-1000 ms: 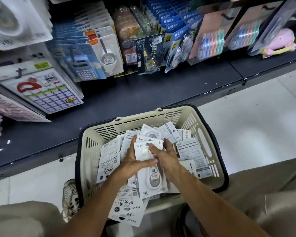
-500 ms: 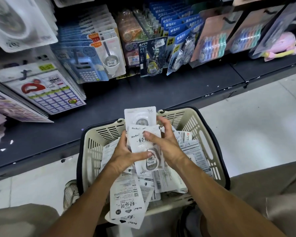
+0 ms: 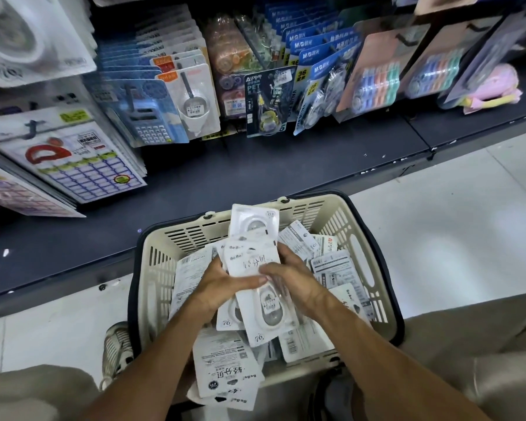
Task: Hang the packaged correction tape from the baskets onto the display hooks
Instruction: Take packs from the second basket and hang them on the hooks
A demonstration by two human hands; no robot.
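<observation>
White card packs spill over the near rim of the cream basket (image 3: 157,262), some hanging outside it. Above the heap, the left hand (image 3: 217,287) and right hand (image 3: 298,284) are close together, both gripping one small stack of correction tape packs (image 3: 255,268), thumbs across the front. The stack stands above the far rim. The basket sits on the pale floor (image 3: 453,238), against the edge of the dark bottom shelf (image 3: 255,165), which has bare room before the hanging goods (image 3: 268,101).
</observation>
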